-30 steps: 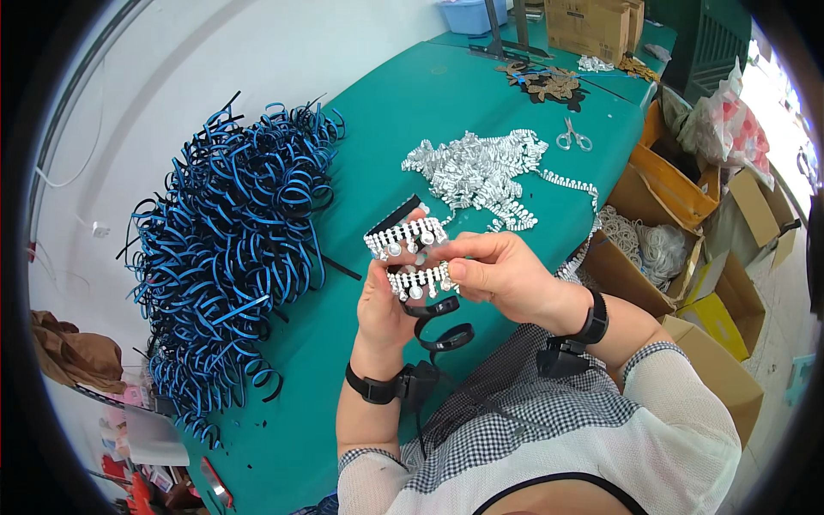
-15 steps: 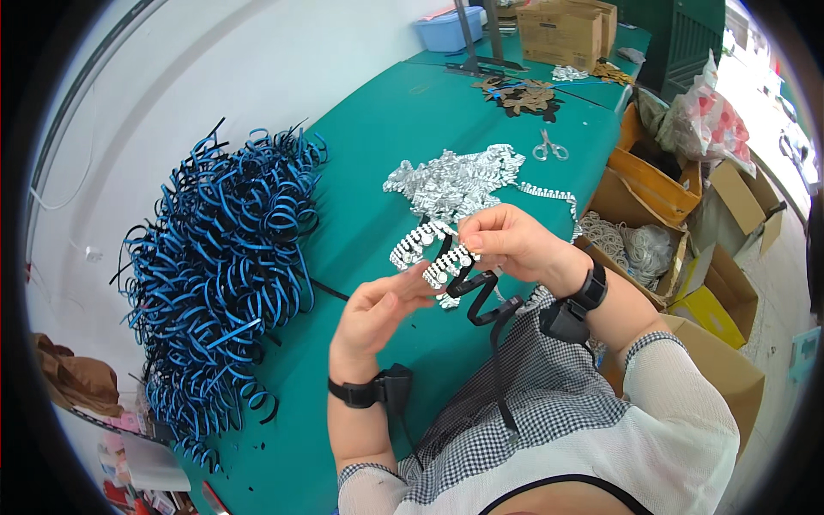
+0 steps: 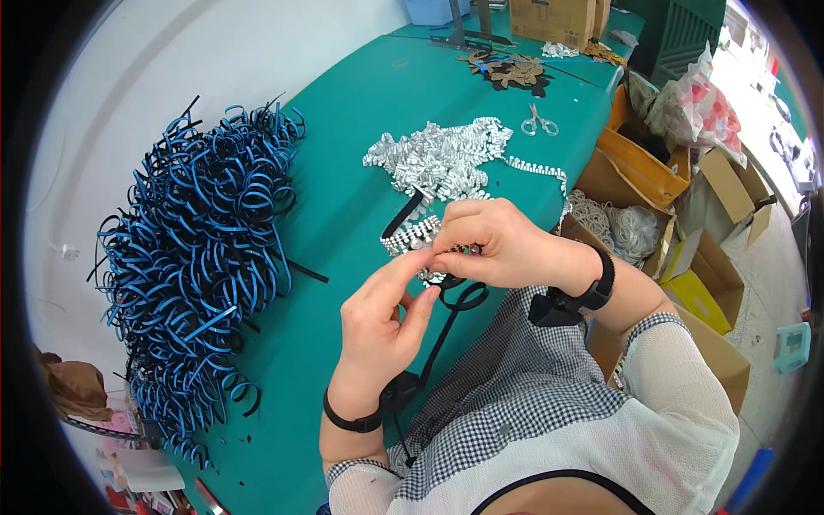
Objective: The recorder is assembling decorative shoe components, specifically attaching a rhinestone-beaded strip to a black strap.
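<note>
My left hand [image 3: 382, 313] and my right hand [image 3: 498, 245] meet above the green table, fingertips pinched together on a black strap with silver-white toothed trim. A piece of this trimmed strap [image 3: 412, 233] shows beyond my fingers, with a pale round bead or stud on it. One black end [image 3: 402, 215] sticks out on the far side, and a black loop [image 3: 468, 299] hangs down on the near side. My fingers hide the spot where they grip. Just beyond lies a heap of silver-white trim [image 3: 442, 159], with one strip [image 3: 532, 166] trailing off to the right.
To the left stands a large pile of curled blue-and-black strips [image 3: 206, 249]. Scissors [image 3: 539, 122] lie near the table's right edge. Brown cut pieces [image 3: 511, 70] and a cardboard box [image 3: 554, 21] are at the back. Boxes with cord [image 3: 631, 232] line the right side.
My left hand has come up to my right and its fingers have closed on the strap. The strap has turned, with one black end now pointing away. The whole view has shifted slightly.
</note>
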`<state>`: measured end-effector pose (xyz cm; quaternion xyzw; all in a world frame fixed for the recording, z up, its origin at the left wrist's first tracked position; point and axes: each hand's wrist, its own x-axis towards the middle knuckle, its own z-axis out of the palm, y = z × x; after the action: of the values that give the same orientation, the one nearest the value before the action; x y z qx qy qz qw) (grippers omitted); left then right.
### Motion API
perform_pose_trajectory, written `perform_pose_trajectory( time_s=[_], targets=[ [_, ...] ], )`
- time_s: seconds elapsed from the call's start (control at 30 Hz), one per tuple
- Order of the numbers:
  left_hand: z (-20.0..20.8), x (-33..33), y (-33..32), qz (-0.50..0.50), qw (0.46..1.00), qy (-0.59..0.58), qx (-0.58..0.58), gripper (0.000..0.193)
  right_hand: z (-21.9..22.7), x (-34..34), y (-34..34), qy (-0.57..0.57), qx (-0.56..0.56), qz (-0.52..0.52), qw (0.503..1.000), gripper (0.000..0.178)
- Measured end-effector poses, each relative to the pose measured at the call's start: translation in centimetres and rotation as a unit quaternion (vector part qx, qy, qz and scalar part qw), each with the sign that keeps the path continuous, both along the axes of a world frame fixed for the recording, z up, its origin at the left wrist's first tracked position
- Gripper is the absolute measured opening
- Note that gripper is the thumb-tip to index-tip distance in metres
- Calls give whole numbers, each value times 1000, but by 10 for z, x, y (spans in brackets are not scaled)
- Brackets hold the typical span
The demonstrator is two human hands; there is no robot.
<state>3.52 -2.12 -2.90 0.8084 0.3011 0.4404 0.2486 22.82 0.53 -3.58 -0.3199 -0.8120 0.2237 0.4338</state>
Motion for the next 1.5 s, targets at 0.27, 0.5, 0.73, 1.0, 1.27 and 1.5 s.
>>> perform_pose_trajectory(
  time_s=[0.27,0.5,0.73,1.0,1.27,1.5],
  targets=[
    [-7,5,-4,49,996,9,-77,17,3,-1,-5,-55,59,-2,997,7],
    [-15,0,1,14,992,-33,-124,14,14,3,-14,-56,20,17,998,16],
    [3,-9,-10,85,994,-35,-64,14,42,36,-19,-85,-179,-13,980,21],
    [4,-6,-7,86,994,54,32,27,54,36,-49,-137,57,-4,989,13],
    [9,-5,-15,99,993,44,40,26,63,24,-72,-165,164,9,973,12],
    [13,-12,-17,12,1000,-2,11,34,61,39,-50,-40,15,-34,999,9]
  ],
)
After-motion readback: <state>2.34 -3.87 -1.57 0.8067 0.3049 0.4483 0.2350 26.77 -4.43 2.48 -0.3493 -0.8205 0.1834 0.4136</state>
